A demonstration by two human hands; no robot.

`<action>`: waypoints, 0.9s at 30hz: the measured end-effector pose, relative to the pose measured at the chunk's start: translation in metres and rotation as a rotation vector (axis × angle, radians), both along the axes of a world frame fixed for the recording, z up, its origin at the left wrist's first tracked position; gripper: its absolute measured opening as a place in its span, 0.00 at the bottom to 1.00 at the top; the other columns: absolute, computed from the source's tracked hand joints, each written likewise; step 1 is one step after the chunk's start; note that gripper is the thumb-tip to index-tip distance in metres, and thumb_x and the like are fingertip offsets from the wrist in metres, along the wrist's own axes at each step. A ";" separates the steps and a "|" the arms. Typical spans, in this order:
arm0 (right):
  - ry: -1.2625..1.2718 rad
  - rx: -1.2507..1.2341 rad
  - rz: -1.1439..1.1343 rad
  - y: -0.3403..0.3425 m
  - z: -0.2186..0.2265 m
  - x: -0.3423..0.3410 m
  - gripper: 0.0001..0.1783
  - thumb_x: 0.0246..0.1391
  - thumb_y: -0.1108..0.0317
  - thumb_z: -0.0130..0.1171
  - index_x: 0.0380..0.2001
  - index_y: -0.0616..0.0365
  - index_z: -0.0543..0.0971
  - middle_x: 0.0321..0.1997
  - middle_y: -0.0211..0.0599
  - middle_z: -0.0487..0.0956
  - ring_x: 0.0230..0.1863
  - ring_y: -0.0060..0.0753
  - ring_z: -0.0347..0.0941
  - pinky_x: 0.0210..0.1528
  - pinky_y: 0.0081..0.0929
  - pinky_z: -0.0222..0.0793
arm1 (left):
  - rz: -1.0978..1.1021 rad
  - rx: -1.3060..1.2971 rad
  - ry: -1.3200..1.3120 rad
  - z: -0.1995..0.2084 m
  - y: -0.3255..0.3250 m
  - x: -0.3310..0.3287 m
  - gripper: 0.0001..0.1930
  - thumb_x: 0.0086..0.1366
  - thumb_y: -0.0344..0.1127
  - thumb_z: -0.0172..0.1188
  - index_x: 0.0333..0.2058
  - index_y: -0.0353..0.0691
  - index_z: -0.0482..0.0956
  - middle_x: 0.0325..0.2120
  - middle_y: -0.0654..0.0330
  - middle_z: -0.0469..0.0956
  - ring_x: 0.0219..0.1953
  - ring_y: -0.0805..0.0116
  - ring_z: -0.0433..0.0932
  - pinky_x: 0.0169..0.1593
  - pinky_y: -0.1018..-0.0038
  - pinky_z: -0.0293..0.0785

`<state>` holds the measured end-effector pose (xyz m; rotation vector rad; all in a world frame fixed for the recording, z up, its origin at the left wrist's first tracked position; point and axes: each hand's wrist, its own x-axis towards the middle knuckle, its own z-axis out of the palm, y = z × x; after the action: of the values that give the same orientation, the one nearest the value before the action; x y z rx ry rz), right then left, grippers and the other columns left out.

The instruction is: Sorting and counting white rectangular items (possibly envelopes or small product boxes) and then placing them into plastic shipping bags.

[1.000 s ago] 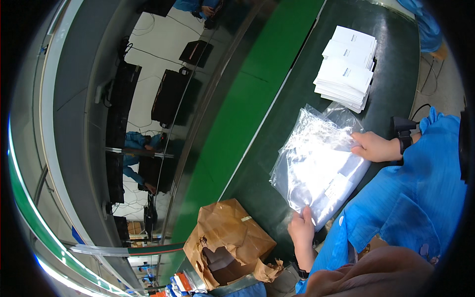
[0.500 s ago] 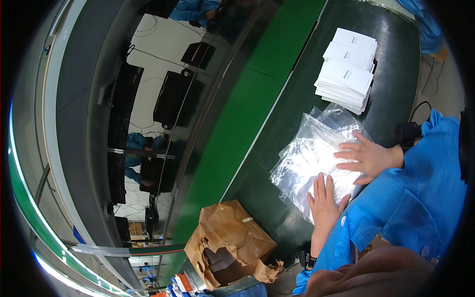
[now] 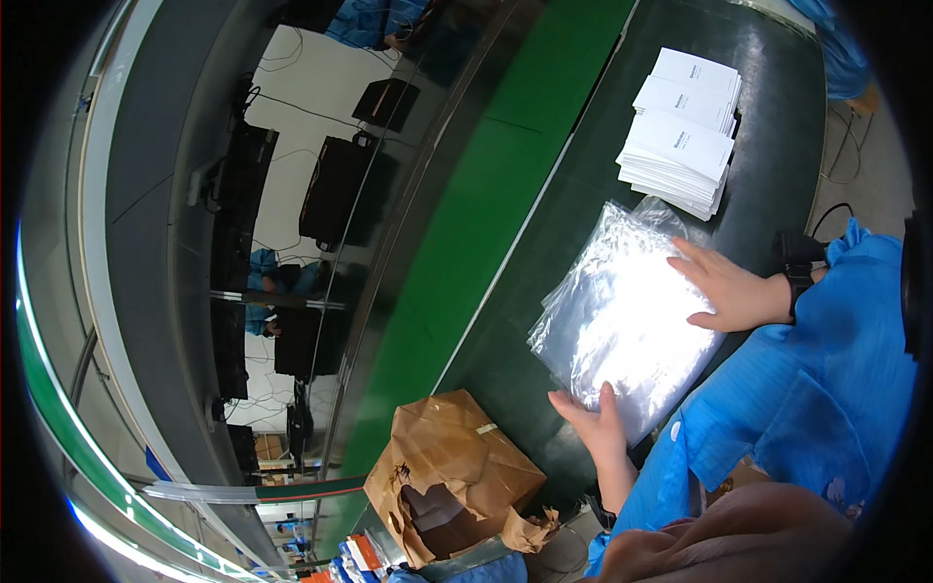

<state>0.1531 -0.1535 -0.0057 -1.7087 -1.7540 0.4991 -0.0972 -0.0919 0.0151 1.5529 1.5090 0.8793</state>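
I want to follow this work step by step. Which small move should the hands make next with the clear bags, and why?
Probably square the bag stack: the left hand and right hand lie flat against opposite edges, and the corners look uneven.

Plastic bags (image 3: 627,321) lie on the table (image 3: 768,126) between booklet stack (image 3: 685,131) and, seemingly, torn carton (image 3: 457,476).

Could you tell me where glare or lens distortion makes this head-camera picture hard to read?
In the head view, overhead light bleaches the middle of the clear plastic bag, hiding its contents; the left hand and right hand on its edges stay sharp. The fisheye bends the green conveyor belt and blackens the corners. The white booklet stack is evenly lit.
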 end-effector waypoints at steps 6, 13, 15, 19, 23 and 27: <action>0.301 0.078 0.190 0.022 -0.001 0.003 0.36 0.41 0.73 0.55 0.55 0.65 0.55 0.61 0.57 0.51 0.60 0.50 0.53 0.60 0.35 0.52 | 0.093 -0.098 -0.385 -0.010 0.010 -0.017 0.35 0.58 0.28 0.53 0.59 0.31 0.41 0.56 0.44 0.52 0.55 0.58 0.57 0.55 0.68 0.57; 0.543 -0.046 0.290 0.040 -0.005 -0.003 0.33 0.40 0.79 0.52 0.54 0.61 0.59 0.59 0.50 0.55 0.60 0.49 0.53 0.61 0.34 0.50 | 0.051 -0.348 -0.733 -0.017 0.024 -0.041 0.18 0.58 0.28 0.53 0.45 0.27 0.64 0.37 0.54 0.71 0.33 0.69 0.72 0.32 0.75 0.68; 0.297 0.073 0.198 0.038 -0.006 -0.009 0.33 0.40 0.79 0.54 0.54 0.60 0.59 0.60 0.49 0.53 0.61 0.49 0.50 0.61 0.37 0.49 | 0.096 -0.340 -0.654 -0.017 0.026 -0.035 0.17 0.56 0.25 0.53 0.43 0.23 0.64 0.35 0.53 0.72 0.30 0.68 0.74 0.31 0.75 0.70; -0.039 0.252 0.080 0.037 0.011 -0.014 0.35 0.39 0.74 0.58 0.54 0.60 0.59 0.62 0.49 0.49 0.63 0.50 0.45 0.61 0.46 0.46 | 0.055 -0.216 -0.693 -0.009 0.019 -0.026 0.20 0.51 0.18 0.53 0.45 0.24 0.63 0.37 0.51 0.72 0.36 0.64 0.75 0.39 0.72 0.73; -0.077 0.256 0.126 0.040 0.030 -0.018 0.41 0.37 0.66 0.62 0.55 0.62 0.56 0.62 0.53 0.47 0.63 0.54 0.44 0.61 0.50 0.43 | 0.021 -0.158 -0.658 -0.008 0.018 -0.024 0.22 0.51 0.18 0.53 0.47 0.25 0.62 0.40 0.50 0.71 0.39 0.64 0.74 0.42 0.72 0.70; -0.105 0.162 0.005 0.038 0.001 -0.013 0.45 0.38 0.61 0.62 0.56 0.66 0.52 0.62 0.60 0.45 0.61 0.58 0.47 0.59 0.51 0.44 | 0.016 -0.168 -0.277 -0.019 0.005 -0.020 0.24 0.52 0.22 0.54 0.49 0.25 0.60 0.44 0.48 0.68 0.44 0.62 0.70 0.48 0.72 0.65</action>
<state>0.1401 -0.1160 -0.0042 -1.6425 -1.8204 0.2656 -0.1175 -0.0866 -0.0040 1.2443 1.3597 0.9104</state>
